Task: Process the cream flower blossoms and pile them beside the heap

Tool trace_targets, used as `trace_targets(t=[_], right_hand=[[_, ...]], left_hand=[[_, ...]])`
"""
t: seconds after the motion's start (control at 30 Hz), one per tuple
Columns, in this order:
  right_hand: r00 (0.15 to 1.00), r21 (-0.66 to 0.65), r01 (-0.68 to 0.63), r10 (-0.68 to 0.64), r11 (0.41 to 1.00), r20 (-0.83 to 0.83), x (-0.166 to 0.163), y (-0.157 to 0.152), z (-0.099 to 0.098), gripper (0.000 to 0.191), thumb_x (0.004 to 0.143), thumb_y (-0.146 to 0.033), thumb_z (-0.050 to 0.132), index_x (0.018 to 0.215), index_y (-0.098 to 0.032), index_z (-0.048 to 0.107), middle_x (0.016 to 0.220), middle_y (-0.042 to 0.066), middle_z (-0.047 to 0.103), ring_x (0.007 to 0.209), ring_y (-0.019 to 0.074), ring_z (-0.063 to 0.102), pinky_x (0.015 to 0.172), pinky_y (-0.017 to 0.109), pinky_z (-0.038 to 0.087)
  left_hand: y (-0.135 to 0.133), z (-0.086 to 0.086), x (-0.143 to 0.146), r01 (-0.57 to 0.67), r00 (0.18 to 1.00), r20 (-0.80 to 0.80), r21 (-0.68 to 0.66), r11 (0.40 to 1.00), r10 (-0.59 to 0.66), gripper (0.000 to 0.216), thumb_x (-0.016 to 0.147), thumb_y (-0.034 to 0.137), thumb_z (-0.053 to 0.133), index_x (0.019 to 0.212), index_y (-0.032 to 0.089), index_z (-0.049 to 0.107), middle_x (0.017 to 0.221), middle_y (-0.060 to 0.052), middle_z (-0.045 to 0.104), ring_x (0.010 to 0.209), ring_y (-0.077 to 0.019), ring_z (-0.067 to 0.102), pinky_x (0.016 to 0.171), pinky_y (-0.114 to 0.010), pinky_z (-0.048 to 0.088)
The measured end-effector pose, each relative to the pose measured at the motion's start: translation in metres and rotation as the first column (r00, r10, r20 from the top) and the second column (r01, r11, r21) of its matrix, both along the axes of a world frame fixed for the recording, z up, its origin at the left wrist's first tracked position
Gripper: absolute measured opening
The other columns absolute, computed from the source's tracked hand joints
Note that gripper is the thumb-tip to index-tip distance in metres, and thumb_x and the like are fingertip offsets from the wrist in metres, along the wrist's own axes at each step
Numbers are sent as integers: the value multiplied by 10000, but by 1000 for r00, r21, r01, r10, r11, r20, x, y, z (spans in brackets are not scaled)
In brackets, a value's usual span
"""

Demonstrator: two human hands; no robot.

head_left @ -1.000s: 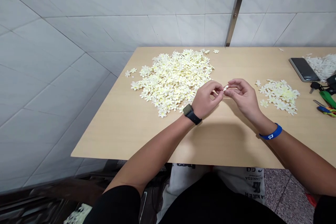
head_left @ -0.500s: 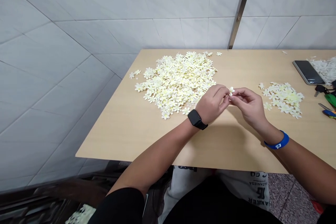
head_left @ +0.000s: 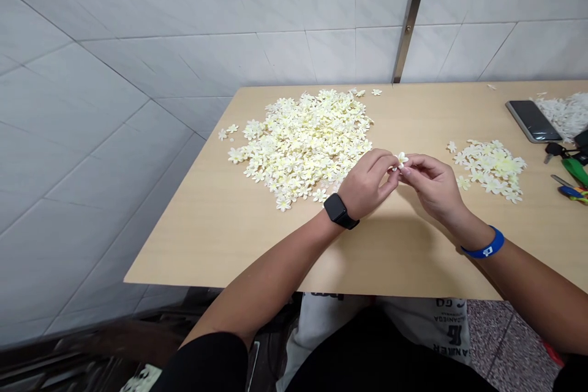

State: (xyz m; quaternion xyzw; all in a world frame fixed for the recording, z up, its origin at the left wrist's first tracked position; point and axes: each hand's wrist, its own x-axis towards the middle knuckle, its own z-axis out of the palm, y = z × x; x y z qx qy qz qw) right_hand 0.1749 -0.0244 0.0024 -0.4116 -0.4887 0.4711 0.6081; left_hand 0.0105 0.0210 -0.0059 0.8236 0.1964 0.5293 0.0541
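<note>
Between my fingertips is one small cream-white artificial flower (head_left: 401, 159) with a yellow tint at its centre. My left hand (head_left: 369, 182), with a black watch on its wrist, pinches the flower from the left. From the other side my right hand (head_left: 432, 185), wearing a blue wristband, grips it between thumb and fingers. Both hands hover above the table, fingers closed. A large heap of similar flowers (head_left: 307, 141) lies just beyond and left of my left hand. The smaller pile of flowers (head_left: 493, 165) sits to the right of my right hand.
The wooden table (head_left: 197, 220) meets a tiled wall at the back. At the right lie a phone (head_left: 533, 121), a mound of white pieces (head_left: 567, 115), keys (head_left: 555, 150) and a tool with blue and yellow handles (head_left: 574, 193). A metal strip (head_left: 408, 24) runs up the wall.
The view has shifted slightly, so the table contents sit a little further left. Both hands stay together on the flower, which now shows more of its petals.
</note>
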Motion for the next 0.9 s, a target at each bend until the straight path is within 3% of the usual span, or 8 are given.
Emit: trace_targets(t=[0.4, 0.9], right_hand=[[999, -4, -38, 38, 999, 15, 5, 2, -3, 177, 787, -374, 860, 843, -238, 761, 890, 12, 723, 866, 176, 729, 868, 339, 619], [995, 80, -41, 33, 996, 95, 9, 2, -5, 115, 866, -350, 791, 886, -241, 763, 954, 19, 714, 916, 167, 699, 903, 342, 604]], left_hand=[[1, 1, -1, 111, 993, 55, -104, 988, -106, 100, 950, 156, 612, 1048, 170, 607, 991, -70, 644, 903, -142, 630, 754, -275, 592], [0, 2, -2, 127, 992, 42, -156, 980, -122, 50, 986, 213, 608, 1012, 172, 619, 982, -59, 658, 881, -119, 641, 725, -248, 583]])
